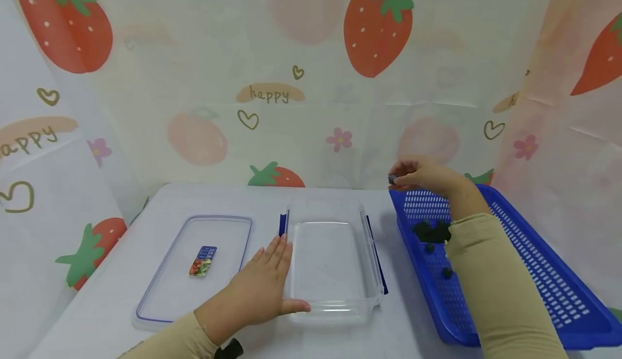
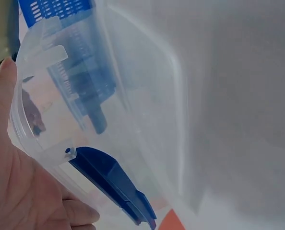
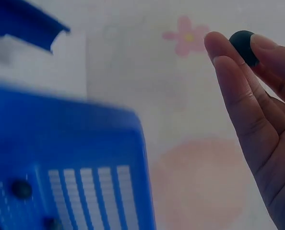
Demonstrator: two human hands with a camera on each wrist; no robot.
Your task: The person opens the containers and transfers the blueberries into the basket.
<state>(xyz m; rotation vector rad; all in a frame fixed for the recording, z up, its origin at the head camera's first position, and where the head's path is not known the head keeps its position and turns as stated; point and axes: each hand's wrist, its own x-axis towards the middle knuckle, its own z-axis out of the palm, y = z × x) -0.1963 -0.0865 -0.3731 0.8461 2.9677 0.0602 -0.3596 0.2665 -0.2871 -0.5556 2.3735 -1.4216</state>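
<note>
My right hand (image 1: 425,178) pinches a small dark ball (image 3: 244,48) between thumb and fingertips. It is held above the far left corner of a blue perforated basket (image 1: 471,339). Inside the basket lie a dark clump (image 1: 431,231) and a few loose dark balls (image 1: 447,272); the right forearm hides part of it. My left hand (image 1: 259,286) rests along the left side of a clear plastic box (image 1: 335,309), fingers straight and thumb at its near corner. Blue latches (image 2: 111,177) hang outward from the box's sides. No contents show inside the box.
To the left lies a clear lid (image 1: 165,299) with a purplish-blue rim and a fruit-printed label (image 1: 202,262). A black object (image 1: 228,350) shows by the left sleeve. Behind the white table (image 1: 257,337) hangs a strawberry-print cloth (image 1: 311,132).
</note>
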